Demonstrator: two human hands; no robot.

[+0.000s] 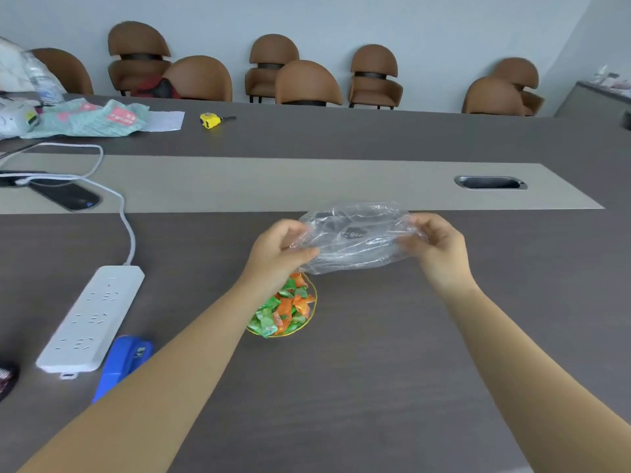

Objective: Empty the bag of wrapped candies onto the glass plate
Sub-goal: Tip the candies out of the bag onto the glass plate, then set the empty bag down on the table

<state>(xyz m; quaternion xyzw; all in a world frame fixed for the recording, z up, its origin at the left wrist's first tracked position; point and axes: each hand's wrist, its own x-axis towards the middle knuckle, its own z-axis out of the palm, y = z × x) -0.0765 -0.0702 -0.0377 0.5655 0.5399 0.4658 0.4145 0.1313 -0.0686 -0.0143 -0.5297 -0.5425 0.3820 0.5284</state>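
Note:
A clear plastic bag hangs above the dark table, stretched sideways between both hands, and looks see-through with no candy visible inside. My left hand pinches its left end and my right hand grips its right end. Below my left wrist lies a pile of green and orange wrapped candies on a small glass plate with a gold rim. My left forearm covers the plate's left part.
A white power strip and a blue stapler lie at the left. Farther back are a black phone, a yellow tape measure and patterned packaging. A cable slot is at the right; brown chairs line the wall.

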